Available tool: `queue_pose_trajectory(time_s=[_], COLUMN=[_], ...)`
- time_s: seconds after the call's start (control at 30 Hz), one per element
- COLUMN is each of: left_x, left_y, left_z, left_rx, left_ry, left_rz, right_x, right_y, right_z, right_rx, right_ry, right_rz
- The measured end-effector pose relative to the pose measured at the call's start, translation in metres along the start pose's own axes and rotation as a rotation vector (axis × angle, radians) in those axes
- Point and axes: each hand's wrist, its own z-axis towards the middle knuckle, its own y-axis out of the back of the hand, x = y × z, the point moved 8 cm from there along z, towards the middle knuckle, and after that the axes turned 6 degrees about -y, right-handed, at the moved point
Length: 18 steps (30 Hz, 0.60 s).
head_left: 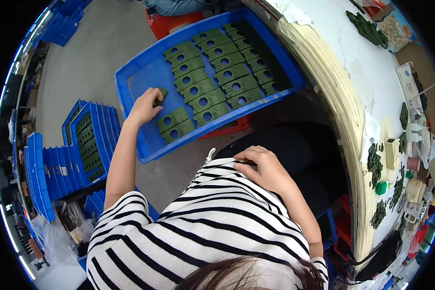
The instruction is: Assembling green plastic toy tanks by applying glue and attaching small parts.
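Note:
My left hand (146, 105) is over the left part of a blue plastic tray (133, 79), its fingers closed on a small dark green piece (161, 94) that they partly cover. Several flat green plates, each with a round hole, lie in rows in the tray; a short row of these green plates (175, 124) sits just below my left hand. Bare blue tray bottom shows around the hand. My right hand (263, 166) rests on the hem of my striped shirt at my lap, fingers stretched out and holding nothing visible.
Red stools (174, 23) stand behind and under the tray. At the right runs a white worktable (333, 29) with a layered, worn edge, bearing small dark green parts (374, 164) and a green-capped container (382, 187). Stacked blue trays (94, 140) stand on the left.

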Motion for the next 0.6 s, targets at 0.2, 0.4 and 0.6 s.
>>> queue_pose_trajectory(time_s=[0.2,0.4,0.6], left_x=[0.04,0.04,0.04], left_y=[0.006,-0.02,-0.018], left_z=[-0.01,-0.004,-0.015], left_rx=[-0.296,-0.04,-0.083], left_ry=[0.172,0.094,0.123], left_rz=[0.282,-0.046,-0.001], right_x=[-0.002,-0.001,0.001], right_y=[-0.003,-0.002,-0.003], right_z=[0.003,0.001,0.0], right_rx=[0.011,0.009,-0.004], right_ry=[-0.008,-0.013,0.008], right_rz=[0.017,0.014,0.019])
